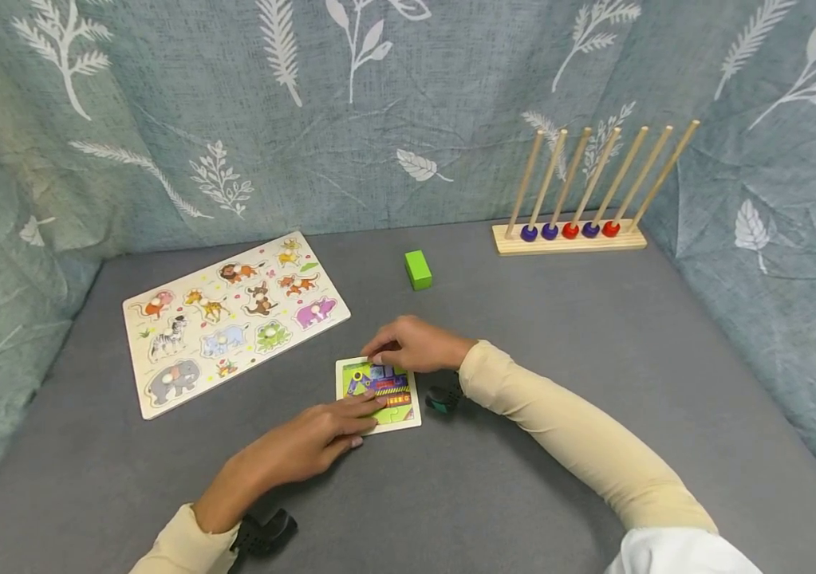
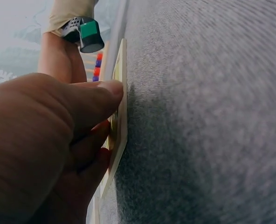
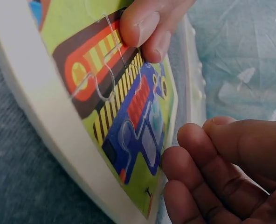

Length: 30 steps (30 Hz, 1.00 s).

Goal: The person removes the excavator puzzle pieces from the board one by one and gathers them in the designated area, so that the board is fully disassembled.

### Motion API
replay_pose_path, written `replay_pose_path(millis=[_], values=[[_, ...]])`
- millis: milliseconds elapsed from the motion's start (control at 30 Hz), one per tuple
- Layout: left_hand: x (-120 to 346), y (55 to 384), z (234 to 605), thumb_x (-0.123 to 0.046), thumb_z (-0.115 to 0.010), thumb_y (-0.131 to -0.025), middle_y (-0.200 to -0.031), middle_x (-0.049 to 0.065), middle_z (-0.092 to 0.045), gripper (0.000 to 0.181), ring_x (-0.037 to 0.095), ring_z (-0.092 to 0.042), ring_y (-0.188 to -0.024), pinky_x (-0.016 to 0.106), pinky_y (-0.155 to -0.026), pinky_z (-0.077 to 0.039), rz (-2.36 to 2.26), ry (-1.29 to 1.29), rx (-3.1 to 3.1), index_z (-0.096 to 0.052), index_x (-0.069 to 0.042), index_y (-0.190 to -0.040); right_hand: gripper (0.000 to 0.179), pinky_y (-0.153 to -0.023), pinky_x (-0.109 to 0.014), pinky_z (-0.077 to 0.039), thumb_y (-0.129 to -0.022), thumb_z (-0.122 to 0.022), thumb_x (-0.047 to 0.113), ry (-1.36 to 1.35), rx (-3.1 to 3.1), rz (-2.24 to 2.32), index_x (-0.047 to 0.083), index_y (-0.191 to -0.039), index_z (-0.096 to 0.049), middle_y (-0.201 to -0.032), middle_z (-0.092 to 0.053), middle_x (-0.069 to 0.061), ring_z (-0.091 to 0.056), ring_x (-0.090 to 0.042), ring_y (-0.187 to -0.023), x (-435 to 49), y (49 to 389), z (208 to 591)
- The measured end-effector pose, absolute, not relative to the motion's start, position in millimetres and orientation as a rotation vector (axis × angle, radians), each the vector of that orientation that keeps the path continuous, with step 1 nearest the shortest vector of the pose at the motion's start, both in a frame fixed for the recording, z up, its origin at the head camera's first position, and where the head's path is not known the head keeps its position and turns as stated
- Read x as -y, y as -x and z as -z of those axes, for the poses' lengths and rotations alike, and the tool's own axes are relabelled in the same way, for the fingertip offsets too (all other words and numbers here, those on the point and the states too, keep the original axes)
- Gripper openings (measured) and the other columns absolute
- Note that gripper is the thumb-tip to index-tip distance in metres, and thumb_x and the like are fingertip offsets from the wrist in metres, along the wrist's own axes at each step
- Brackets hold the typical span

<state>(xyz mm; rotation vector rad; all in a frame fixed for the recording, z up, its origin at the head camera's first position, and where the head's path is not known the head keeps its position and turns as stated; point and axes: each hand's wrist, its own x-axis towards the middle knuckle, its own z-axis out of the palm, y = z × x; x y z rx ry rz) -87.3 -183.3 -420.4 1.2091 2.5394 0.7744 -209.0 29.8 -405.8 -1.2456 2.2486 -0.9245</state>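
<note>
A small square jigsaw puzzle with a cream frame lies on the grey table. Its picture shows a blue, red and yellow vehicle on green, with joint lines between pieces. My left hand rests on its near left part, fingertips on the picture and thumb at the frame's edge. At the far edge is my right hand, fingers loosely bent; the right wrist view shows the fingertips beside the frame, with nothing visible between them. Whether they touch it I cannot tell.
A larger animal peg puzzle lies at the left. Beyond the small puzzle stands a green block. At the back right is a wooden peg stand with blue and red rings on several rods. A leaf-patterned cloth hangs behind the table.
</note>
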Motion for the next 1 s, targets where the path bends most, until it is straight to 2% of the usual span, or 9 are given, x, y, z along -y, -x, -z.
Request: replay_pose_path(millis=[1000], values=[[182,86,421,0.002,-0.062,-0.092,-0.143,0.007,-0.050,0.035,0.026,-0.044,-0.133,0.047,-0.103,-0.041,-0.831,-1.191,-2.578,-0.063,0.001,-0.127,0.022,-0.080,-0.020,-0.047,-0.094,-0.063,0.005,1.311,-2.283,0.718,0.004,-0.114,-0.072,-0.104,-0.072,-0.004,-0.063,-0.010,-0.090,5,212,402]])
